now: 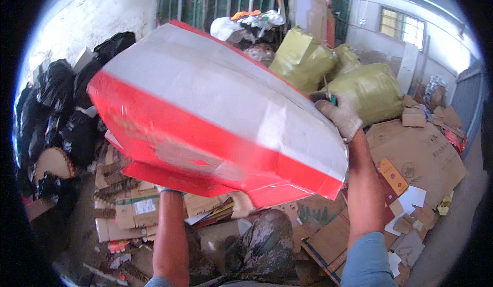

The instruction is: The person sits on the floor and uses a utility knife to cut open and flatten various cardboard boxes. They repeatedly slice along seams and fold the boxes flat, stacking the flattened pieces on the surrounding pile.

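Observation:
A large red and white cardboard box (223, 94), partly flattened and tilted, spans the middle of the view, held up in front of me. My right hand (341, 113), in a pale work glove, grips its upper right edge and also has a small green-handled tool (332, 99) at the fingers; what kind of tool is unclear. My left hand reaches up behind the lower left flap of the box; only the wrist edge (166, 189) shows, and the fingers are hidden. Below the box lie flattened cardboard pieces (134, 212).
Black garbage bags (57, 83) are piled against the left wall. Yellow-green woven sacks (366, 90) stand behind the box, on the right. A big flattened carton (420, 160), an orange printed box (393, 175) and loose cardboard scraps (418, 223) cover the floor at right.

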`<state>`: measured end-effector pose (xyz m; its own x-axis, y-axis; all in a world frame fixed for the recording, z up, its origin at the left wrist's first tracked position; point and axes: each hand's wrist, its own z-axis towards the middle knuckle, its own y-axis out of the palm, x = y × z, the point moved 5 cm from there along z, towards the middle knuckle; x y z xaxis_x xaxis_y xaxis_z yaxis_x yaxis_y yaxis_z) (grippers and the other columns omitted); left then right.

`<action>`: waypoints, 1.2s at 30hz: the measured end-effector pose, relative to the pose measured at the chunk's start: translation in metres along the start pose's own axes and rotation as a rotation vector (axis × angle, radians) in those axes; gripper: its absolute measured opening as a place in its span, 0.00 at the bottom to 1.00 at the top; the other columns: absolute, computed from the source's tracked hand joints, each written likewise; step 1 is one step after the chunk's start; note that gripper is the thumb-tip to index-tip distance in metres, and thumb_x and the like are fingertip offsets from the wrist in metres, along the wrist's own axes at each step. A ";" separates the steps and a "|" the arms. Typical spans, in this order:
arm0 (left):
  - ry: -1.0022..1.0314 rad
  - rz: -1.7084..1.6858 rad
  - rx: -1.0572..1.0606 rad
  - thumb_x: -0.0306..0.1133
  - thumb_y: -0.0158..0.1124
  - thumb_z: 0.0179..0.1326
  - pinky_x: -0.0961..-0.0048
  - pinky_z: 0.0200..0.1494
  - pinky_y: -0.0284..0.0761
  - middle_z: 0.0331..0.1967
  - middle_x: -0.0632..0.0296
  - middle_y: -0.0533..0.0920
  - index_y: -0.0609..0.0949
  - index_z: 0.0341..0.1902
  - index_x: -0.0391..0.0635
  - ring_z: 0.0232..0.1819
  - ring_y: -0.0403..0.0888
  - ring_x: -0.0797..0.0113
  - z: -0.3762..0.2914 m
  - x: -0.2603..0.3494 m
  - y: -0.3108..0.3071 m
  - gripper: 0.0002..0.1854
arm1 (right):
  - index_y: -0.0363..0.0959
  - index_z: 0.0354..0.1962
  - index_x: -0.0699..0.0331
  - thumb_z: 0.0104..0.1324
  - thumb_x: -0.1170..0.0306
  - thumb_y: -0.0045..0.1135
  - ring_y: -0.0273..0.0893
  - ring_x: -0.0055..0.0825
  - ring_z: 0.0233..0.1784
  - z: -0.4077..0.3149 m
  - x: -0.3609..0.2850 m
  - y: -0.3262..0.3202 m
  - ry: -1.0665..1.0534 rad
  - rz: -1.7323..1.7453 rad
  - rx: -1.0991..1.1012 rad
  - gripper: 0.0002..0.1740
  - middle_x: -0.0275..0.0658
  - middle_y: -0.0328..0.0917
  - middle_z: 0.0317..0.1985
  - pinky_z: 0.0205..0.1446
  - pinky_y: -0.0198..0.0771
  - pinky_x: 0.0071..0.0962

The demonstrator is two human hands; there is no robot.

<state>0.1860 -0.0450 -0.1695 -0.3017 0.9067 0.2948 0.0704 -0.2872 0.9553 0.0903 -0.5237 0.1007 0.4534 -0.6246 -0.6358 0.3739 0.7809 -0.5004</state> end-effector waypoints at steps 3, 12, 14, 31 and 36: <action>-0.192 0.001 -0.050 0.56 0.53 0.78 0.57 0.60 0.74 0.58 0.60 0.81 0.75 0.68 0.49 0.56 0.79 0.57 0.029 -0.099 0.027 0.27 | 0.89 0.51 0.65 0.62 0.57 0.78 0.76 0.19 0.35 -0.006 -0.040 -0.060 -0.063 -0.286 0.120 0.24 0.31 0.84 0.32 0.43 0.76 0.30; -0.795 0.404 0.315 0.49 0.61 0.74 0.65 0.45 0.76 0.45 0.61 0.84 0.81 0.55 0.51 0.42 0.81 0.61 -0.039 -0.311 -0.179 0.17 | 0.84 0.45 0.69 0.54 0.49 0.82 0.79 0.29 0.37 -0.115 0.046 -0.146 0.311 -0.694 0.088 0.34 0.42 0.81 0.30 0.48 0.77 0.34; -0.746 0.645 0.469 0.47 0.62 0.73 0.67 0.41 0.76 0.43 0.61 0.84 0.83 0.52 0.51 0.39 0.81 0.62 -0.023 -0.271 -0.240 0.15 | 0.85 0.47 0.68 0.52 0.46 0.82 0.83 0.34 0.39 -0.155 0.078 -0.105 0.513 -0.784 -0.053 0.36 0.45 0.84 0.32 0.50 0.79 0.36; -0.244 1.811 -0.668 0.51 0.78 0.57 0.63 0.69 0.76 0.62 0.40 0.84 0.76 0.72 0.31 0.64 0.83 0.50 -0.018 -0.287 -0.014 0.46 | 0.80 0.57 0.70 0.56 0.51 0.77 0.84 0.39 0.46 -0.301 0.179 -0.083 0.838 -0.631 0.086 0.38 0.48 0.85 0.41 0.56 0.77 0.37; -0.211 1.663 -0.654 0.49 0.79 0.50 0.59 0.71 0.76 0.64 0.36 0.81 0.78 0.66 0.33 0.66 0.80 0.41 -0.040 -0.282 0.061 0.43 | 0.78 0.58 0.70 0.62 0.64 0.76 0.79 0.29 0.49 -0.350 0.172 -0.109 0.726 -0.417 0.397 0.30 0.39 0.82 0.48 0.58 0.75 0.32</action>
<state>0.2374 -0.3306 -0.1952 -0.1961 -0.4242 0.8841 -0.2220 -0.8590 -0.4614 -0.1554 -0.7124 -0.1602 -0.3479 -0.5895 -0.7291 0.7038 0.3496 -0.6185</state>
